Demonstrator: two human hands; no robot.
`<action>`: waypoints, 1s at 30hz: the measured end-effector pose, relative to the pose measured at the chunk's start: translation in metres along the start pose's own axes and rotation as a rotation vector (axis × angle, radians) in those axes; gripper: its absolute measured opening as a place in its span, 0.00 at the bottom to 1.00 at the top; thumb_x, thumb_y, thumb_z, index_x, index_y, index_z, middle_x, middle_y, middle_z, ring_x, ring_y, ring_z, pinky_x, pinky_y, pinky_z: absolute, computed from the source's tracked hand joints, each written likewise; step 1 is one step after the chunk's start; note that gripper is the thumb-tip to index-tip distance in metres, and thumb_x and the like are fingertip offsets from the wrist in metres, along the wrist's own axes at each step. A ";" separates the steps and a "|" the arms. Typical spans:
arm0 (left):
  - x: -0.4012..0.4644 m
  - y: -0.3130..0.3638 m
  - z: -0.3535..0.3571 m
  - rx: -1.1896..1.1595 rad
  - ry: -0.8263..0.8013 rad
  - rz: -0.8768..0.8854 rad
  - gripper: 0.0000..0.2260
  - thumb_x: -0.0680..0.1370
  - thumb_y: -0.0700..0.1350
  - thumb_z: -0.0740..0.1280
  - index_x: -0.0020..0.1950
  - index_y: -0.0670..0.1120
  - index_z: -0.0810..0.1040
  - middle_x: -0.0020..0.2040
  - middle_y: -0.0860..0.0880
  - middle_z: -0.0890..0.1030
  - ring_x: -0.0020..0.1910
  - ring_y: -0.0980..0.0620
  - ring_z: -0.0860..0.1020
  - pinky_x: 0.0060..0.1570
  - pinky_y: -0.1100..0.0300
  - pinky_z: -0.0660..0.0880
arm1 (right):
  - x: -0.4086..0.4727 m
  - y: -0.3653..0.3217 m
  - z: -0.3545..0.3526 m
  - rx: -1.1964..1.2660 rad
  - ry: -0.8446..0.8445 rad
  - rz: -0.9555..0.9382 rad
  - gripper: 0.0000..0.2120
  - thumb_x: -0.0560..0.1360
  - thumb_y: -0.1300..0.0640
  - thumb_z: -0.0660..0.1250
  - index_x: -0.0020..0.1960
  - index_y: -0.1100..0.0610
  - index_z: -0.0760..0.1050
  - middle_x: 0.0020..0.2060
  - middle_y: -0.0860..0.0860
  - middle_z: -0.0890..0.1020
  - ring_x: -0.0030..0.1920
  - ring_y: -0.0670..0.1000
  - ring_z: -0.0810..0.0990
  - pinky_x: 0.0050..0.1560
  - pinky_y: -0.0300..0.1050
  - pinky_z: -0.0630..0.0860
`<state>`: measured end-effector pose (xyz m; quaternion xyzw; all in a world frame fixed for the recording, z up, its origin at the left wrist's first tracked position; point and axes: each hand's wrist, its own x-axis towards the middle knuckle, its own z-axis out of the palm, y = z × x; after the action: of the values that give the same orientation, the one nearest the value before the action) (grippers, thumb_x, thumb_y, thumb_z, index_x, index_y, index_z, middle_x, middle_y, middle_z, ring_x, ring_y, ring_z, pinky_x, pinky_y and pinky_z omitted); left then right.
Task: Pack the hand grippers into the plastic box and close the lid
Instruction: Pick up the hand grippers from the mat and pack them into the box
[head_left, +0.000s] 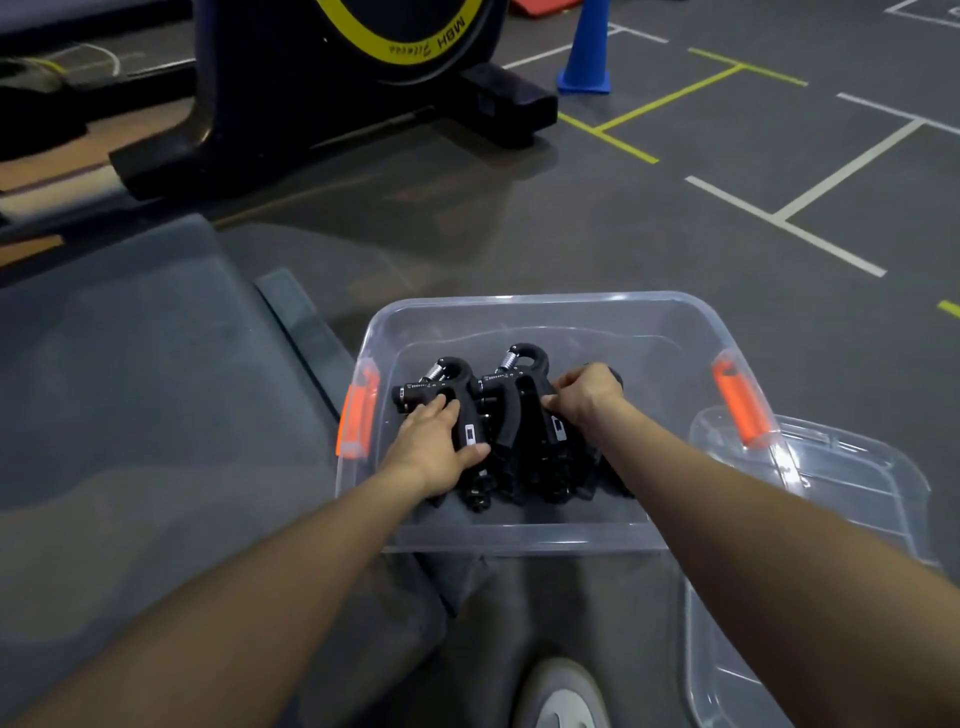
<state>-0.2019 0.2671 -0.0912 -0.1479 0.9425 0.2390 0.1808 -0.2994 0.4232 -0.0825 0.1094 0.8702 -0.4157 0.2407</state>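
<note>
Hand grippers (511, 415) black, silver springs. Plastic box (545, 312) clear, orange latches (740, 402). Cone (587, 52) blue; floor (675, 208) grey, white and yellow lines.

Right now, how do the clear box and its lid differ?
The plastic box sits open in front of the person with black hand grippers inside and both hands reaching in; the lid lies beside it on the right, holding nothing. The box is deep with orange latches; the lid is shallow. Both are clear plastic.

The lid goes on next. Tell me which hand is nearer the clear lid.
Right. The right hand is in the plastic box on the lid's side; the left hand holds hand grippers farther away.
</note>
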 end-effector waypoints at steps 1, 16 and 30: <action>0.001 0.000 0.000 -0.005 0.005 0.001 0.33 0.77 0.55 0.63 0.77 0.46 0.53 0.79 0.49 0.50 0.78 0.48 0.49 0.77 0.56 0.48 | 0.001 0.001 0.001 -0.038 0.029 -0.009 0.13 0.73 0.63 0.69 0.57 0.65 0.79 0.55 0.60 0.82 0.51 0.54 0.81 0.59 0.47 0.76; 0.009 0.002 0.001 0.083 0.002 0.008 0.32 0.77 0.53 0.63 0.77 0.45 0.55 0.78 0.48 0.53 0.78 0.46 0.52 0.77 0.54 0.51 | -0.021 0.006 0.017 -0.371 0.075 -0.145 0.11 0.72 0.62 0.67 0.54 0.61 0.78 0.53 0.59 0.82 0.55 0.59 0.81 0.52 0.47 0.78; -0.006 0.016 -0.006 0.098 0.016 -0.007 0.30 0.78 0.53 0.62 0.76 0.46 0.55 0.78 0.49 0.53 0.77 0.46 0.55 0.75 0.51 0.57 | -0.040 0.003 0.006 -0.352 0.008 -0.168 0.19 0.74 0.54 0.70 0.62 0.61 0.75 0.58 0.59 0.80 0.60 0.59 0.78 0.57 0.49 0.75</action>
<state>-0.2039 0.2784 -0.0772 -0.1442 0.9539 0.1908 0.1813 -0.2621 0.4209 -0.0674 -0.0059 0.9365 -0.2755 0.2169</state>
